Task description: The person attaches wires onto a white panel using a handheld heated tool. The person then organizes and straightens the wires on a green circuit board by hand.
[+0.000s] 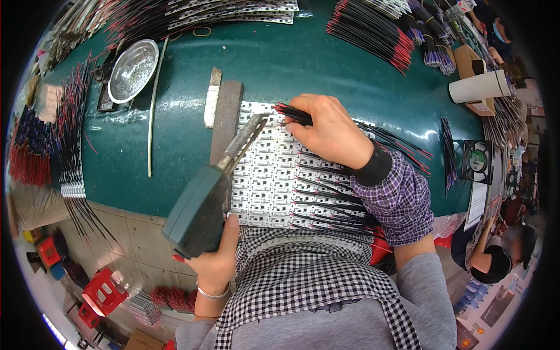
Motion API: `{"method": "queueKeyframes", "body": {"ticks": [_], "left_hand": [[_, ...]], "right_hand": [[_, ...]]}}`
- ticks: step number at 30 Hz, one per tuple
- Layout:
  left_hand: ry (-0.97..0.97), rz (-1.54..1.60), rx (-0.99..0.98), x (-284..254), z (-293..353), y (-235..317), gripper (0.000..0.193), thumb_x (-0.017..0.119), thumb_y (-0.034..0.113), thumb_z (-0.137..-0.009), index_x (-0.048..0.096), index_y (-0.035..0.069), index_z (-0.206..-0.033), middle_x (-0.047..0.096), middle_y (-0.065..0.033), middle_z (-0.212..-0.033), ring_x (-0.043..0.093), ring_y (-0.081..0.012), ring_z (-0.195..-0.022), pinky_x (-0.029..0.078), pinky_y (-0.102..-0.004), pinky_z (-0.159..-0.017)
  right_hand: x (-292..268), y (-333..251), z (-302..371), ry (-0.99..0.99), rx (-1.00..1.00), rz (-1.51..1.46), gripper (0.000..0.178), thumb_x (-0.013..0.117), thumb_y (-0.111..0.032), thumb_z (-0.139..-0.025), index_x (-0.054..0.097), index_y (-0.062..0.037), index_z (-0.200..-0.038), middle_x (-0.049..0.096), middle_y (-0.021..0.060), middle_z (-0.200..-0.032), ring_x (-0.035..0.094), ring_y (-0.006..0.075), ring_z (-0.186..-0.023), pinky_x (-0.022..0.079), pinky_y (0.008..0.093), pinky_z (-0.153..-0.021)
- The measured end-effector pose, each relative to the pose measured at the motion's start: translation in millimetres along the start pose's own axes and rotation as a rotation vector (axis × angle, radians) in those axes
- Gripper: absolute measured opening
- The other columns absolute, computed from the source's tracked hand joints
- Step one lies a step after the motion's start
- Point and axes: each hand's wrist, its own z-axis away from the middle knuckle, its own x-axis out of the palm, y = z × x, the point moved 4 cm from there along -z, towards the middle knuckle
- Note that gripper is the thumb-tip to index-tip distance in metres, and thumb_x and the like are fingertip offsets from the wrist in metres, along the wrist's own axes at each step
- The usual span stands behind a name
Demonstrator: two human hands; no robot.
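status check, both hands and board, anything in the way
Left hand gripping dark-green pistol-shaped tool; right hand holding black, red-tipped wires. White circuit-board panel, more wires across right side. Dark-grey bar along left edge.

Elec. wkshop: PCBs (262, 186), bundled wires (298, 115).

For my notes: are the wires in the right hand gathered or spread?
Gathered: the black wires sit bunched in the right hand, tips together.

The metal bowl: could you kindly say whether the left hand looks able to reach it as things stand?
Probably not: the left hand holds the green tool, though only a thin rod lies on the way to the bowl.
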Motion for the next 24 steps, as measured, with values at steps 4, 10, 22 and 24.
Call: {"method": "queueKeyframes", "body": {"ticks": [4,10,22,24], "left_hand": [[0.017,0.047,0.031,-5.9,3.4,4.3,0.034,0.08,-0.006,-0.082,0.069,-0.006,-0.115,0.073,-0.0118,-0.109,0.07,-0.0175,-0.094,0.057,-0.0301,-0.084],[-0.009,0.043,0.06,-8.5,7.8,1.5,0.038,0.079,-0.007,-0.083,0.067,-0.007,-0.119,0.073,-0.0137,-0.113,0.071,-0.0191,-0.099,0.057,-0.0307,-0.088],[-0.013,0.039,0.005,-10.9,8.5,-8.2,0.039,0.08,-0.004,-0.083,0.067,-0.006,-0.12,0.073,-0.0121,-0.111,0.069,-0.0168,-0.097,0.056,-0.0292,-0.086],[-0.023,0.005,0.028,-9.0,7.0,-9.9,0.037,0.08,-0.005,-0.083,0.068,-0.006,-0.118,0.073,-0.0112,-0.106,0.067,-0.0142,-0.086,0.054,-0.0268,-0.075]], "right_hand": [[-0.9,-0.1,0.7,-0.035,-0.042,0.019,0.02,0.066,-0.009,-0.088,0.065,0.0097,-0.096,0.064,0.0282,-0.09,0.063,0.047,-0.087,0.048,0.0536,-0.08],[-17.8,-15.5,16.7,0.178,-0.178,0.079,0.014,0.064,-0.007,-0.093,0.066,0.004,-0.102,0.061,0.0221,-0.092,0.062,0.044,-0.087,0.049,0.0508,-0.078],[11.3,-8.4,29.0,0.163,-0.016,-0.014,0.018,0.072,-0.005,-0.081,0.068,0.0041,-0.096,0.068,0.0193,-0.089,0.067,0.0372,-0.078,0.052,0.0424,-0.071],[11.4,-7.4,29.0,0.173,-0.021,-0.005,0.018,0.073,-0.004,-0.081,0.067,0.0055,-0.095,0.068,0.0189,-0.087,0.067,0.0354,-0.075,0.052,0.0396,-0.069]]}}
